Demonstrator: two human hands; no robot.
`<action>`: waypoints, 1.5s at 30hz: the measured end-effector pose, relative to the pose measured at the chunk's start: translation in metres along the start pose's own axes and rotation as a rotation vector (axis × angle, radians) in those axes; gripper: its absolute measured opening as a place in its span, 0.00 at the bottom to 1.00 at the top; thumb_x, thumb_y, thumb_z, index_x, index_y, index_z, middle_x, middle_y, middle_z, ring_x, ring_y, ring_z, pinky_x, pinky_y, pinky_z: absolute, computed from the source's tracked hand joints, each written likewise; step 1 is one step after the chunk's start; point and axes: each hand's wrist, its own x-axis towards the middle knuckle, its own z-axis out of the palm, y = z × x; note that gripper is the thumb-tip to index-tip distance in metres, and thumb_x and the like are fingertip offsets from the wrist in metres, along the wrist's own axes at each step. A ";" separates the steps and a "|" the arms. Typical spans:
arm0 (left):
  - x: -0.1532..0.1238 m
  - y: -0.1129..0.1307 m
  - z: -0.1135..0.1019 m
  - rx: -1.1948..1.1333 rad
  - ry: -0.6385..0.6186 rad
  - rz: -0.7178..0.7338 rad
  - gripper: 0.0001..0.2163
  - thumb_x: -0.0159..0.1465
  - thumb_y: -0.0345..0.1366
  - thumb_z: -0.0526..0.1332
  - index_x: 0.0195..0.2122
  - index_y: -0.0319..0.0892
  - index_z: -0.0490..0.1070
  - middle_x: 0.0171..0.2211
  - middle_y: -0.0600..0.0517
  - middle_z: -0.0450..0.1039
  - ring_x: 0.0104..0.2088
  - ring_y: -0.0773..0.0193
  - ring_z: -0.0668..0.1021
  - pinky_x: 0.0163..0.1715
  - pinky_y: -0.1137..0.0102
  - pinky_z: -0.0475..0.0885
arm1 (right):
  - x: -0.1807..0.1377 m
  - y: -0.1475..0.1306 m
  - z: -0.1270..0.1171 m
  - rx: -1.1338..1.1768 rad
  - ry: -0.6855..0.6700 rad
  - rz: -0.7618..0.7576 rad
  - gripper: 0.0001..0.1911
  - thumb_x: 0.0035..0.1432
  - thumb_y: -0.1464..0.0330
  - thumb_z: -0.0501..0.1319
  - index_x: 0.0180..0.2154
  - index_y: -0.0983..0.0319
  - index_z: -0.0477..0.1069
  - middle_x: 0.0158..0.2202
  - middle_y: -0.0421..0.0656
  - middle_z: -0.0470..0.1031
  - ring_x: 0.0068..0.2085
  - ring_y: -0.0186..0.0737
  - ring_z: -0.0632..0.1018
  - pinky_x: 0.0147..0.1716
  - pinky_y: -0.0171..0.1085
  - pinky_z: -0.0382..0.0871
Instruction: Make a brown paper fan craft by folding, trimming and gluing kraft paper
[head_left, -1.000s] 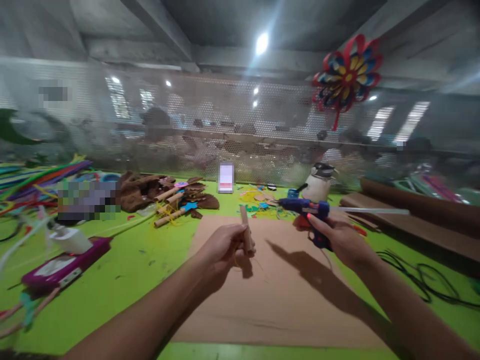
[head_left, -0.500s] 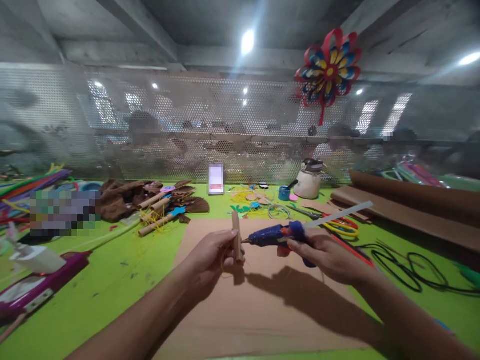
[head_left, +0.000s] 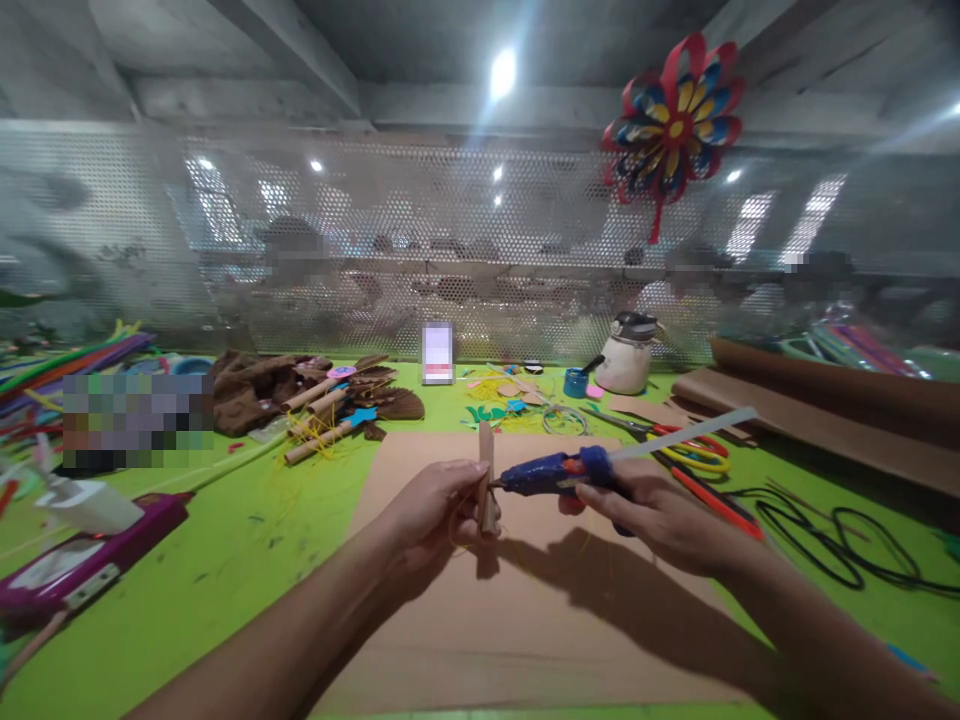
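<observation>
**Brown sheet (head_left: 450, 645) below, glue gun (head_left: 544, 474) and tube (head_left: 486, 450) above**

The green surface (head_left: 240, 570) is carrying everything, with the clutter sitting around the edges, probably so that the middle is serving as a work spot. The brown sheet is lying flat there, below both hands, perhaps shielding the surface from drips. Rolled brown paper (head_left: 810, 425) is resting at the far right. At the left, a purple power strip (head_left: 90, 570) is lying with a white plug (head_left: 97, 505) in it.

The right hand (head_left: 660, 510) is grasping the glue gun by its handle, the fingers wrapping around underneath; this hold is presumably giving control over both aim and trigger. Whether the trigger is being squeezed, I cannot tell. The gun is pointing toward the left hand (head_left: 442, 500), which is pinching the tube between thumb and fingers. The tube is standing nearly upright above the sheet, seemingly so that its side is facing the nozzle.

Scissors (head_left: 664, 431) are lying beyond the right hand, likely out of the gun's way yet within reach. A pale glue stick (head_left: 686, 435) is jutting from the gun's back end. Smallest of all, the nozzle tip (head_left: 496, 485) is sitting at the tube's side; touching or just apart, I cannot tell.
</observation>
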 end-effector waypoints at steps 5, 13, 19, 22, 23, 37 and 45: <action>-0.003 0.001 0.002 0.023 0.003 -0.006 0.09 0.61 0.37 0.59 0.29 0.36 0.69 0.22 0.49 0.71 0.20 0.65 0.73 0.22 0.71 0.67 | 0.001 0.000 0.001 -0.037 0.026 -0.033 0.21 0.63 0.54 0.52 0.33 0.63 0.75 0.25 0.40 0.69 0.26 0.34 0.67 0.26 0.34 0.60; -0.005 0.003 0.004 0.066 -0.010 -0.011 0.10 0.59 0.39 0.60 0.28 0.36 0.69 0.22 0.48 0.70 0.20 0.64 0.74 0.19 0.73 0.65 | -0.002 -0.005 0.000 -0.092 0.051 -0.054 0.20 0.63 0.55 0.52 0.31 0.62 0.73 0.26 0.42 0.70 0.28 0.37 0.68 0.27 0.35 0.62; -0.005 0.002 0.005 0.064 -0.023 -0.005 0.10 0.59 0.38 0.59 0.29 0.34 0.70 0.22 0.48 0.70 0.20 0.65 0.73 0.20 0.72 0.66 | -0.005 -0.008 -0.002 -0.034 -0.006 -0.017 0.20 0.63 0.55 0.52 0.31 0.62 0.73 0.25 0.41 0.68 0.25 0.34 0.65 0.25 0.34 0.60; -0.005 0.002 0.005 0.049 -0.013 0.022 0.10 0.59 0.37 0.59 0.26 0.35 0.69 0.21 0.49 0.68 0.19 0.65 0.72 0.20 0.72 0.66 | -0.006 -0.008 -0.004 -0.038 -0.070 -0.029 0.23 0.64 0.53 0.50 0.31 0.61 0.75 0.24 0.41 0.67 0.24 0.33 0.63 0.25 0.34 0.58; -0.005 0.002 0.004 0.057 -0.018 0.027 0.11 0.59 0.37 0.59 0.25 0.35 0.69 0.20 0.49 0.68 0.19 0.66 0.72 0.20 0.71 0.66 | -0.007 -0.007 -0.004 -0.039 -0.087 -0.037 0.24 0.64 0.53 0.50 0.31 0.61 0.75 0.24 0.40 0.66 0.23 0.33 0.63 0.24 0.34 0.57; -0.006 0.008 0.003 0.078 -0.062 -0.065 0.09 0.57 0.37 0.61 0.28 0.35 0.69 0.21 0.51 0.68 0.19 0.66 0.72 0.19 0.73 0.64 | -0.004 -0.009 -0.004 -0.034 0.023 -0.043 0.20 0.64 0.56 0.50 0.29 0.61 0.71 0.21 0.39 0.65 0.22 0.33 0.62 0.24 0.34 0.59; -0.006 0.005 0.003 0.082 -0.078 -0.068 0.10 0.57 0.36 0.61 0.30 0.31 0.73 0.21 0.46 0.71 0.18 0.67 0.71 0.23 0.69 0.68 | -0.012 -0.006 -0.008 -0.026 -0.100 -0.043 0.23 0.64 0.53 0.50 0.31 0.61 0.74 0.23 0.40 0.66 0.24 0.33 0.64 0.25 0.34 0.58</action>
